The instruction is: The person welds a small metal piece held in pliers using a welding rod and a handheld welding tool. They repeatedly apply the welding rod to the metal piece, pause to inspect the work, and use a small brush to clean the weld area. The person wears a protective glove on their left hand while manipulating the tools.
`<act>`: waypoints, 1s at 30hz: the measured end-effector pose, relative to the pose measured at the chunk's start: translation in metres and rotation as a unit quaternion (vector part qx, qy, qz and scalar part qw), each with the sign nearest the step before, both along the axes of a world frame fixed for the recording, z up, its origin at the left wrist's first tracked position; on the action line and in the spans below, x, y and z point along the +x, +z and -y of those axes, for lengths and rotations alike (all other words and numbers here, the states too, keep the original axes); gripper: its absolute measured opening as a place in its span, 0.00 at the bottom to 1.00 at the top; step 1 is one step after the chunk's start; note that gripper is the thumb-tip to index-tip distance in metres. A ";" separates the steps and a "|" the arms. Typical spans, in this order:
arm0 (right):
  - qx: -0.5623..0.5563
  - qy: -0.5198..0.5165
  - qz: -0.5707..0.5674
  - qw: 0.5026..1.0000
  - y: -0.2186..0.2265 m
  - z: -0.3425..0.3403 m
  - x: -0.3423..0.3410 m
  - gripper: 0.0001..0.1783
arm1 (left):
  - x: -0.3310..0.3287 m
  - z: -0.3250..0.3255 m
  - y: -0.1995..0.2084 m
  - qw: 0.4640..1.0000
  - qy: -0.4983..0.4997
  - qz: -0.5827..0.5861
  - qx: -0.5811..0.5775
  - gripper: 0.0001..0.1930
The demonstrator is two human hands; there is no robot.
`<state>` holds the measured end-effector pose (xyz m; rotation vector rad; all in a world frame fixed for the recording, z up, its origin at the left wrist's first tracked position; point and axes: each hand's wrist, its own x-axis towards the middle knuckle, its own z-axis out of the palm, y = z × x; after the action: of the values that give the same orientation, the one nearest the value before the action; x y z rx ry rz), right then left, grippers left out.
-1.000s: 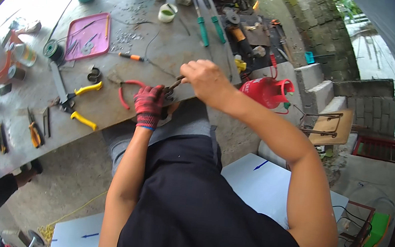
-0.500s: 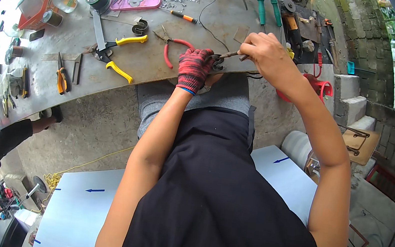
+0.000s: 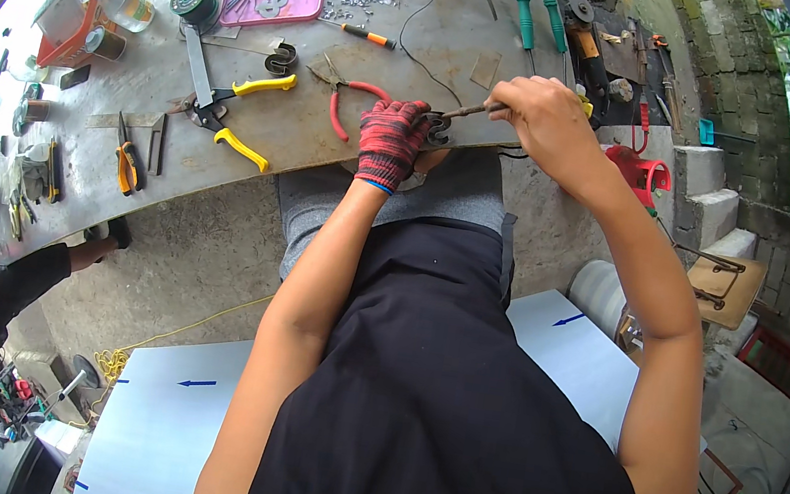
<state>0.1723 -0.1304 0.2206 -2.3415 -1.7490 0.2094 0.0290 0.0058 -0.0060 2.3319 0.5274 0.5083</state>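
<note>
My left hand (image 3: 392, 140), in a red and black glove, is closed on a dark curved metal piece (image 3: 439, 132) at the bench's near edge. My bare right hand (image 3: 552, 118) grips the far end of a thin brownish rod-like tool (image 3: 470, 110). The tool's other end meets the metal piece beside my gloved fingers; the exact contact is too small to make out. Left of the glove lie red-handled pliers (image 3: 341, 110) with parted handles. A similar S-shaped dark metal piece (image 3: 281, 58) rests farther left, near yellow-handled cutters (image 3: 245, 148).
On the metal bench (image 3: 226, 158) sit a pink tray (image 3: 288, 5), an orange-handled screwdriver (image 3: 369, 36), a wire spool (image 3: 192, 1) and orange-handled pliers (image 3: 127, 171). Green-handled cutters (image 3: 523, 17) and an angle grinder (image 3: 588, 57) lie far right. Another person (image 3: 15, 295) stands at the left.
My right hand has shifted slightly right and lower, with more of the rod-like tool showing and its angle changed. My left hand keeps its grip. The other person's arm at the left has moved slightly.
</note>
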 end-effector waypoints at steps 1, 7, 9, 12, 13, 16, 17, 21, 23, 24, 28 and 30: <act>0.005 0.031 0.001 1.000 0.003 -0.001 0.000 0.02 | 0.000 0.000 -0.001 1.000 0.000 0.001 0.004 0.15; 0.016 0.163 0.011 0.986 0.004 0.000 0.007 0.07 | 0.000 0.000 0.002 1.000 -0.010 -0.004 0.012 0.15; 0.009 0.177 -0.001 0.984 0.007 -0.002 0.007 0.07 | -0.001 -0.001 0.000 1.000 -0.010 0.003 0.014 0.15; 0.025 0.190 -0.009 0.982 0.008 -0.002 0.009 0.08 | 0.000 -0.002 0.003 1.000 -0.017 -0.005 0.008 0.14; 0.030 0.168 -0.002 0.985 0.006 -0.002 0.010 0.08 | 0.001 -0.003 0.003 1.000 -0.021 -0.001 0.009 0.14; 0.031 0.094 0.006 0.995 -0.001 0.001 0.012 0.08 | 0.001 -0.005 0.004 0.999 -0.028 0.004 0.015 0.14; 0.023 0.065 -0.003 0.998 -0.002 0.002 0.011 0.07 | 0.001 -0.004 0.006 0.999 -0.027 0.000 0.018 0.14; 0.021 0.006 -0.015 1.000 -0.006 0.007 0.006 0.05 | 0.002 -0.004 0.006 0.999 -0.026 0.008 0.032 0.13; 0.027 0.053 -0.006 0.998 -0.005 0.007 0.008 0.05 | 0.002 -0.005 0.005 0.999 -0.029 0.005 0.031 0.13; 0.031 0.077 -0.001 0.997 -0.003 0.006 0.009 0.06 | 0.002 -0.005 0.005 0.999 -0.031 0.004 0.030 0.13; 0.044 0.121 0.019 0.991 0.000 -0.001 0.009 0.06 | 0.003 -0.007 0.004 0.999 -0.034 0.014 0.024 0.13; 0.040 0.093 0.020 0.995 -0.004 -0.002 0.009 0.06 | 0.003 -0.007 0.004 0.999 -0.032 0.015 0.028 0.13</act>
<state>0.1814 -0.1288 0.2166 -2.1430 -1.9566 0.1205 0.0320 0.0127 -0.0015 2.3819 0.4287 0.5329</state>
